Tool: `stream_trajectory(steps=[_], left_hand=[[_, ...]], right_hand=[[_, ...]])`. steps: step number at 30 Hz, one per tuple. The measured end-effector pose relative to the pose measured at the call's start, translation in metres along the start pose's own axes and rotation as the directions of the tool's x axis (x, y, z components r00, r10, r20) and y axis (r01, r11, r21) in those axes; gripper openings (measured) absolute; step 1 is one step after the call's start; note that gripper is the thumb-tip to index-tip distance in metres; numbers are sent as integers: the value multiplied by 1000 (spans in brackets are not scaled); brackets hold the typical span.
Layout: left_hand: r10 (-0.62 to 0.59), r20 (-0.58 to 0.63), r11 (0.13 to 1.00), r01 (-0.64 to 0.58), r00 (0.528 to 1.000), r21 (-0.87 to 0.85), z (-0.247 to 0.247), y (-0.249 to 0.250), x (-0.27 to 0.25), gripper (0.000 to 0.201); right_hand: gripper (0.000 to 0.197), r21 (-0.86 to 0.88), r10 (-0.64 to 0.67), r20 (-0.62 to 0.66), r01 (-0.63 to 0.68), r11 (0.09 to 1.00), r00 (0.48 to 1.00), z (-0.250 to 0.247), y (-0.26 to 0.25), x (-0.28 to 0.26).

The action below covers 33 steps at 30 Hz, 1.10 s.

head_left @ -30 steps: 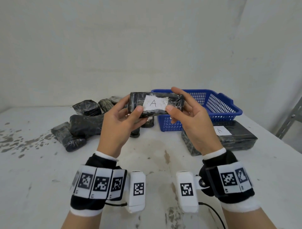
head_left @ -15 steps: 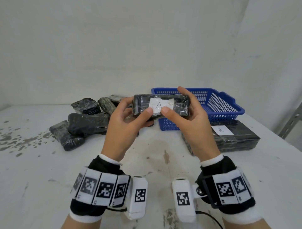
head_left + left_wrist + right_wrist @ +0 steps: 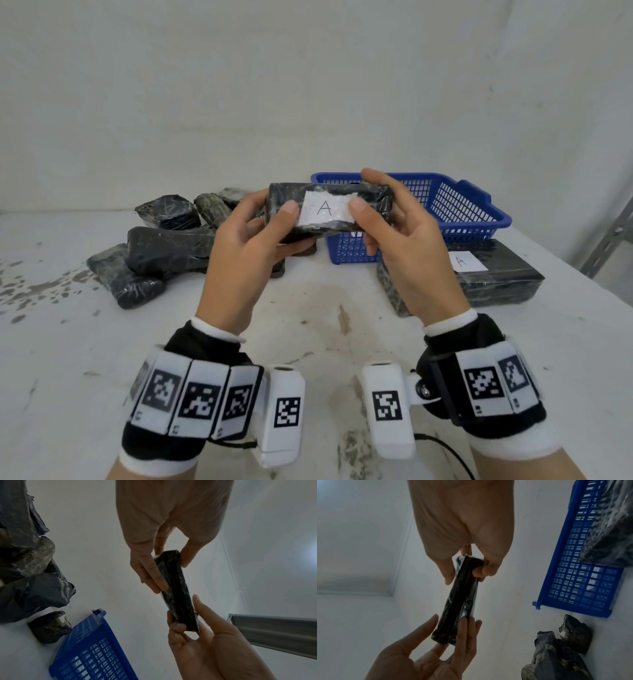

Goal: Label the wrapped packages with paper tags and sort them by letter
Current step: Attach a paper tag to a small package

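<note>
Both hands, left hand (image 3: 246, 246) and right hand (image 3: 407, 246), grip an A-tagged package (image 3: 329, 212) above the tabletop (image 3: 308, 342); another tagged package (image 3: 496, 277) sits right, untagged pile (image 3: 161, 246) remains left.

Head looks down; wrist cameras look upward.

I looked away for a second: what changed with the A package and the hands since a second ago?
Little changed. Both thumbs slid apart along the paper tag, after covering its lower part half a second ago, so the A reads clear. The left hand and right hand still hold the package by its ends above the table. The blue basket, the other tagged package and the pile stayed put.
</note>
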<state>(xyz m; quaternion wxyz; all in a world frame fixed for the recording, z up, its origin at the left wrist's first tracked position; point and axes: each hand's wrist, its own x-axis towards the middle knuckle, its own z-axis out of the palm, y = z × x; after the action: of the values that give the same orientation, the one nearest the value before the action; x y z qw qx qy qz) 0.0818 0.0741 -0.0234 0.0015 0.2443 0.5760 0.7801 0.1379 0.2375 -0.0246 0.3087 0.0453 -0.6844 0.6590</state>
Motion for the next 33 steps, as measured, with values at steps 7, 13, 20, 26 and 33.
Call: stream_trajectory(steps=[7, 13, 20, 26, 33], left_hand=[[0, -2, 1000, 0, 1000, -21, 0, 0, 1, 10], [-11, 21, 1000, 11, 1000, -28, -1, 1, 1, 6], [24, 23, 999, -25, 999, 36, -1, 0, 0, 8], [62, 16, 993, -63, 998, 98, 0, -1, -1, 14], [50, 24, 995, -52, 998, 91, 2, 3, -2, 14]], right_hand=[[25, 3, 9, -28, -9, 1000, 1000, -2, -1, 2], [15, 12, -15, -61, 16, 1000, 998, 3, -1, 0], [16, 17, -27, -60, 28, 999, 998, 5, 0, -2], [10, -10, -33, -52, 33, 999, 998, 8, 0, -4], [18, -41, -57, -20, 56, 998, 998, 9, 0, -6]])
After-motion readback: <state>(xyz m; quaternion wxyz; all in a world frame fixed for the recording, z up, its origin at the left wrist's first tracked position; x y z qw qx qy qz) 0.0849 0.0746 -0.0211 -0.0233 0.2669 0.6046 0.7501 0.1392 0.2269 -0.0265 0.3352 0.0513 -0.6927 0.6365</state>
